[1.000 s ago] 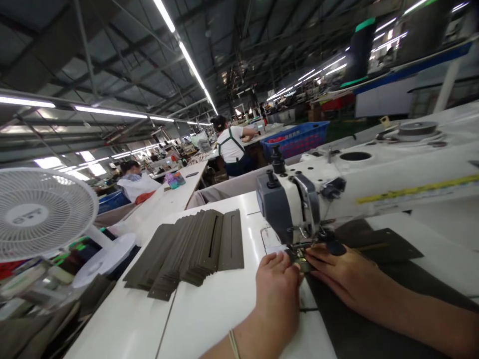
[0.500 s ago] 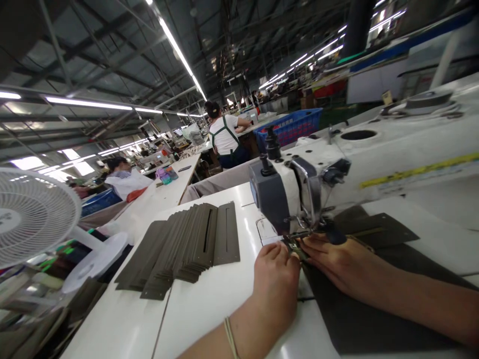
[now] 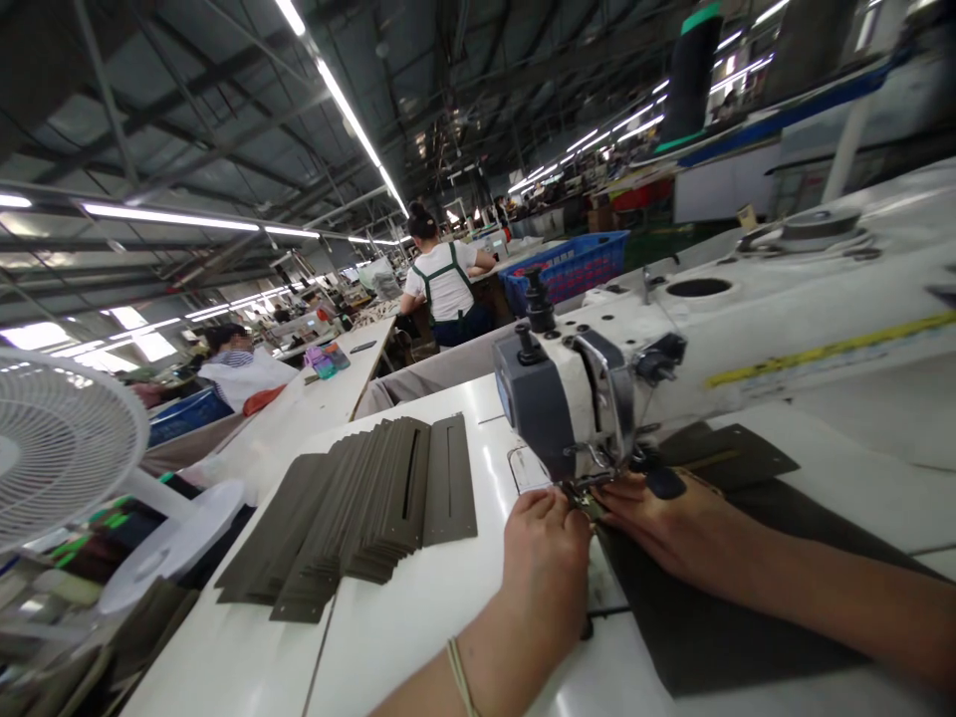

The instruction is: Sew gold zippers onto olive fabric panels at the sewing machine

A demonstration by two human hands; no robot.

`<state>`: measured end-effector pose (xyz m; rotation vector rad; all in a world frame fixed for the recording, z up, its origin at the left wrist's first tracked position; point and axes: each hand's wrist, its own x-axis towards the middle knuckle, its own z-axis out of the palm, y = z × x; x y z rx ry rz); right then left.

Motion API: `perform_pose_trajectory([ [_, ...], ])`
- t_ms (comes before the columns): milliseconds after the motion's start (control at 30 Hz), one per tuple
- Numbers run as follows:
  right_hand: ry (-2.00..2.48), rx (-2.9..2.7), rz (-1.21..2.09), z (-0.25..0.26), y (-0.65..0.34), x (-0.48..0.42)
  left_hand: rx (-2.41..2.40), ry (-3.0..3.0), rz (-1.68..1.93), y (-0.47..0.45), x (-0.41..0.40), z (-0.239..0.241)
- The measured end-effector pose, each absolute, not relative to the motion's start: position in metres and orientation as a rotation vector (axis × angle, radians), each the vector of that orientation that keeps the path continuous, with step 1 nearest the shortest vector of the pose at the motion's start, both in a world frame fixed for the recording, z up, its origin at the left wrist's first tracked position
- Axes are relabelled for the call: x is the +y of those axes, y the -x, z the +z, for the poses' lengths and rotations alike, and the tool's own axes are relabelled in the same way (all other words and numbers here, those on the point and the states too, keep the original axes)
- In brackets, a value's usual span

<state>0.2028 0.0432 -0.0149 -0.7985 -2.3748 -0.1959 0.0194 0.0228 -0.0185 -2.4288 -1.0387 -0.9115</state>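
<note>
Dark fabric panel [image 3: 717,637] lies flat on the white desk [image 3: 418,637], its near edge tucked under the sewing machine [image 3: 553,398], running off towards 4 o'clock from the presser foot [image 3: 587,488].

Sweeping from the left: a white fan [image 3: 60,448] stands off the desk's edge. Next comes a fanned stack of cut pieces [image 3: 358,508], at 9 o'clock from the machine head and well apart from the hands. Now the left hand [image 3: 549,543], sitting at 7 o'clock from the foot, fingers bent, tips right at the panel's edge. Whether they pinch the cloth or only press it, I cannot tell. Across the foot, at 4 o'clock, the right hand [image 3: 664,523] lies spread and flat, palm down on the panel, gripping nothing.

To my eye this is guiding work, and doing it well means light, even pressure from both hands, so the cloth feeds straight without puckering. That flat right palm looks right for steering. The left fingertips are very near the needle line, and that is the risk: better back towards 7 o'clock, clear of the foot.
</note>
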Motion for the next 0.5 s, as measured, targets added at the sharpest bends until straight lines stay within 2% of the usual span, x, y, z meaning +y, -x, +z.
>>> perform_pose_trajectory([
  [500, 0.798, -2.361, -0.227, -0.0083, -0.2016, 0.0433, -1.053, 2.463, -0.948, -0.018, 0.0265, -0.0166],
])
